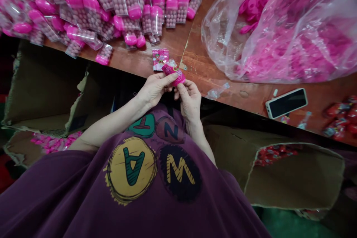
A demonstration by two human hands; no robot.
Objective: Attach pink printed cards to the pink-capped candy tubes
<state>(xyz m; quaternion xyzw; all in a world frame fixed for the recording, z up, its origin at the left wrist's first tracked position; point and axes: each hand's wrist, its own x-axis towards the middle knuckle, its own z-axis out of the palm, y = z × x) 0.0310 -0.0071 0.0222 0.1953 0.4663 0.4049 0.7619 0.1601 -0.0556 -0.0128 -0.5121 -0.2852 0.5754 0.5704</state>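
Just above the front edge of the table, both my hands hold one small bright pink plastic piece [177,76] with a rounded end and a faint pattern on it. My left hand [156,88] pinches it from the left, thumb on top. The thumb and fingers of my right hand [190,98] close on its lower right end. The undersides of my fingers are hidden. Right behind the piece lies a small printed pink sachet [160,58] on the tabletop.
Many clear tubes of pink balls with pink caps [122,2] are heaped at the back left. A clear bag of pink plastic parts [295,52] stands right, near a phone [287,103] and red items [338,119]. Open cardboard boxes [295,182] flank me below the table.
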